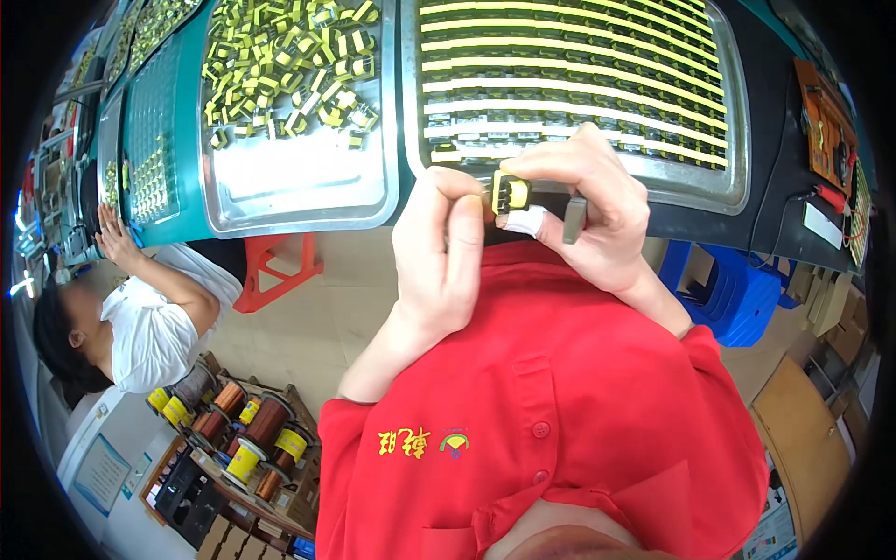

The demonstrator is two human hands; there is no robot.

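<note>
My right hand (609, 210) pinches a small yellow-taped transformer (516, 194) between thumb and forefinger, with its dark pins facing left. White wrapping covers part of that thumb. A flat grey piece (575, 220), perhaps a tool, is also tucked in this hand. Beside the transformer my left hand (437, 252) is closed, its thumb and forefinger pressed together close to the pins. Whatever it grips is too small to make out. Just beyond my hands lies a metal tray (742, 112) with rows of similar transformers.
To the left, another metal tray (299, 191) carries a loose heap of transformers. A co-worker in white (154, 322) sits at the far left near a red stool (278, 269). A blue stool (733, 294) stands at right. Wire spools (266, 420) fill a rack at lower left.
</note>
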